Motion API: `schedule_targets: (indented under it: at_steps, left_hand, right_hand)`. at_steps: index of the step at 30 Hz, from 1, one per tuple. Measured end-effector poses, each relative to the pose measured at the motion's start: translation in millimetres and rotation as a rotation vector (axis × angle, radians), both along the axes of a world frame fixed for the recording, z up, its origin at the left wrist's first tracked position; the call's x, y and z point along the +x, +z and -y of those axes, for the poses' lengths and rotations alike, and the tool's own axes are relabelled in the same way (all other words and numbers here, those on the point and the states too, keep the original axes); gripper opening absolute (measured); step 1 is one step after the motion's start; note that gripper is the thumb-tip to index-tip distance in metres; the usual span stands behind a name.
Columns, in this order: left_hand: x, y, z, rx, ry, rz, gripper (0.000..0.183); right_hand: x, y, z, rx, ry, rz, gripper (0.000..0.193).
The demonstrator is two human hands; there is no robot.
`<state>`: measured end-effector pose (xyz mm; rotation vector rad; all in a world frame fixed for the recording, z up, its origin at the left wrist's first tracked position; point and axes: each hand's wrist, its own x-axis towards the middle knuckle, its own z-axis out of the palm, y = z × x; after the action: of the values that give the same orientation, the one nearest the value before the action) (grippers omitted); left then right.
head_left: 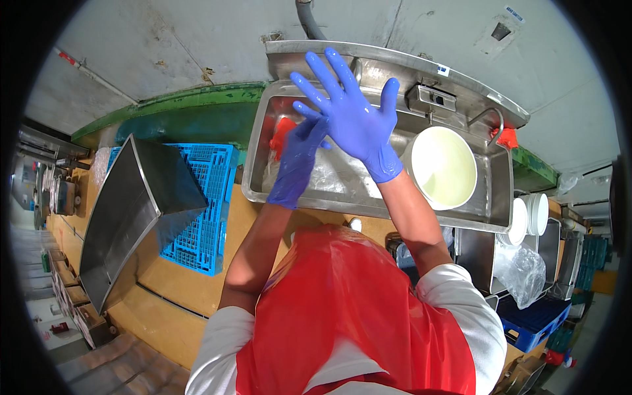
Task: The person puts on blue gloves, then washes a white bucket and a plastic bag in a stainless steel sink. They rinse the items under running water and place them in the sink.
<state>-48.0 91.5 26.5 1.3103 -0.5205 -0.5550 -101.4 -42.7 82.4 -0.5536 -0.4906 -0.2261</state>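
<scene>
Both my hands wear blue-violet gloves with a wet shine and are raised above a stainless steel sink (355,209). My right hand (361,122) has its palm toward me and its fingers spread wide. Close against its little-finger side is my left hand (297,161), its fingers bent and pinching at the glove there. Part of that contact is hidden. Below them in the basin lies clear plastic sheeting (345,172), with a red item (282,135) at the left end. A white round bucket (442,168) stands in the sink, right of my right wrist.
A metal dispenser box (431,99) and a curved pipe (494,118) sit at the sink's back. On the left, a large steel bin (125,217) leans by a blue plastic pallet (214,204). White buckets (536,214), a clear bag (523,276) and a dark blue crate (530,322) are at right.
</scene>
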Motion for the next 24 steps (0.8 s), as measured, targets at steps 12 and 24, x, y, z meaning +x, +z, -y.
schedule_targets:
  at_steps: [12, 24]
  left_hand:
    - [4.3, 13.3, 3.7, -0.010, 0.019, 0.058, 0.032]
    - [4.3, 41.3, -0.5, 0.134, -0.096, -0.011, 0.023]
  right_hand:
    - [-15.8, -0.8, -7.5, -0.152, -0.031, -0.066, 0.104]
    - [-29.4, -4.0, -5.8, -0.371, -0.037, -0.144, 0.100]
